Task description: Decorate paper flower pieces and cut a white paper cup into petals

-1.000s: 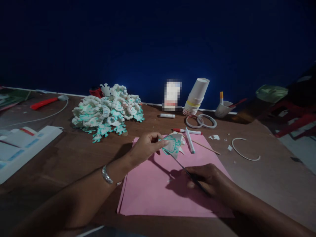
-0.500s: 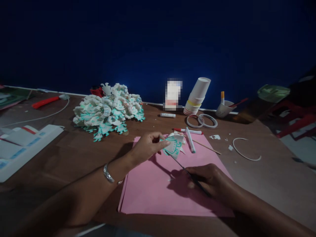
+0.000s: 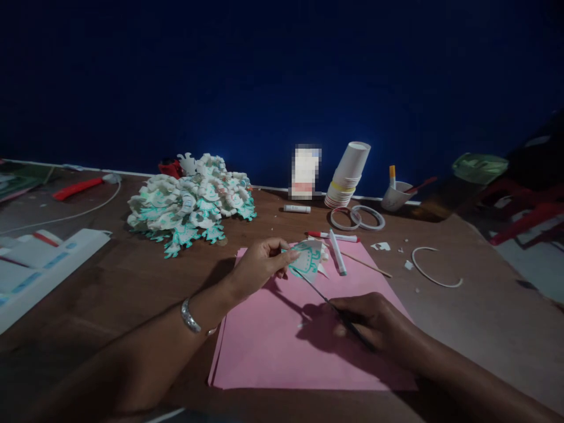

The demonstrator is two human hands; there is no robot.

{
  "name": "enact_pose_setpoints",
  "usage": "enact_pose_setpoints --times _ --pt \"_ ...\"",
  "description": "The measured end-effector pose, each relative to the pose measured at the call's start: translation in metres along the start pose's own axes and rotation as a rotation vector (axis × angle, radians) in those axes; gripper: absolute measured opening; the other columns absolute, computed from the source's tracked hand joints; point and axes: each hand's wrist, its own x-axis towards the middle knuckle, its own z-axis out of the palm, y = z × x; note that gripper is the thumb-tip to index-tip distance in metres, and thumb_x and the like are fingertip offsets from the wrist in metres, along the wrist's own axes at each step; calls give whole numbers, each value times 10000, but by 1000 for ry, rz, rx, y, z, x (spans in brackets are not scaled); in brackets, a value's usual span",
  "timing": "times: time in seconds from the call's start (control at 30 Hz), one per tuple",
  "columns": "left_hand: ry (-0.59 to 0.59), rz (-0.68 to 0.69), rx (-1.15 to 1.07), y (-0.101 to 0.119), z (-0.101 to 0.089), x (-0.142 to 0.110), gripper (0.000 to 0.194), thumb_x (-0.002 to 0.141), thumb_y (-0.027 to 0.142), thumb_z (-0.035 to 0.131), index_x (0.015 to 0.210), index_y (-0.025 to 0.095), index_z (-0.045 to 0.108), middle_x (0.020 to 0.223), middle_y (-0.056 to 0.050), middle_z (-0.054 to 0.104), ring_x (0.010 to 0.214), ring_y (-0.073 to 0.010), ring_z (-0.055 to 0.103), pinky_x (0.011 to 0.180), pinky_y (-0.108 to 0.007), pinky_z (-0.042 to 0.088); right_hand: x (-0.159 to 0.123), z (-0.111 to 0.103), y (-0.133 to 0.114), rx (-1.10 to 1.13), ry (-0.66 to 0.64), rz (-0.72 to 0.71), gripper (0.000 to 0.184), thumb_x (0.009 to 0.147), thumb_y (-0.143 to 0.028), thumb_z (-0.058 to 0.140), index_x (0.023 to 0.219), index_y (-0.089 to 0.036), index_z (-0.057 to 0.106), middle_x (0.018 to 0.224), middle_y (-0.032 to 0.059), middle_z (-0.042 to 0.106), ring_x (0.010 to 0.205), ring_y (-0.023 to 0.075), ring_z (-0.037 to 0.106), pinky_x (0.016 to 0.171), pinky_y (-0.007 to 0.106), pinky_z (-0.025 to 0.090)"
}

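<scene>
My left hand [image 3: 259, 264] pinches a white paper piece [image 3: 308, 260] with a teal figure drawn on it, above the far part of some pink paper sheets [image 3: 282, 352]. My right hand [image 3: 370, 323] is closed around dark-handled scissors [image 3: 319, 292]. Their thin blades point up and left, and the tips meet the lower edge of the paper. Behind the held piece, white paper scraps [image 3: 325, 267] lie partly hidden. A white marker [image 3: 337, 252] rests on the pink sheets beside them.
A heap of teal-drawn paper cutouts [image 3: 194, 202] stands at back left. Along the back are stacked paper cups [image 3: 347, 176], tape rings [image 3: 368, 218], a glue stick [image 3: 296, 209] and a cup of pens [image 3: 396, 197]. A red-capped marker [image 3: 335, 237] lies nearer; a power strip [image 3: 48, 276] sits left.
The held paper has turned slightly, and the scissor tips have shifted a little up and left along its lower edge. The whole view has moved slightly.
</scene>
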Motion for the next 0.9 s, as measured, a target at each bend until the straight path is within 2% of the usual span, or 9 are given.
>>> enact_pose_setpoints --times 0.17,0.3,0.57,0.73,0.9 --pt "-4 -31 -86 0 0 0 353 707 442 809 711 162 593 536 55 567 475 -68 509 537 -218 505 0 0 3 56 9 8 224 939 -298 554 846 -138 682 672 -26 515 597 106 394 543 205 343" --pt "-16 -46 -128 1 0 -1 332 742 422 787 720 158 588 580 31 607 510 -80 556 539 -214 499 2 0 7 91 33 -6 255 926 -368 611 901 -132 706 694 -13 535 620 117 411 557 207 366" --pt "-45 -53 -166 2 0 -4 237 818 349 737 869 154 611 674 -3 684 573 -108 640 567 -221 508 4 -1 13 115 80 -37 319 932 -428 615 920 -127 723 736 4 580 645 126 453 576 210 396" --pt "-61 -52 -201 1 1 -4 293 800 352 765 935 138 619 704 -26 710 593 -126 666 597 -247 536 4 -2 15 108 108 -16 324 920 -434 633 887 -131 744 770 21 634 665 141 498 588 218 424" --pt "-83 -64 -243 -3 3 -4 354 796 349 783 1004 128 602 722 -42 731 605 -142 689 602 -259 555 4 -1 13 137 114 -12 352 905 -469 650 941 -134 754 807 32 655 688 153 518 611 224 453"
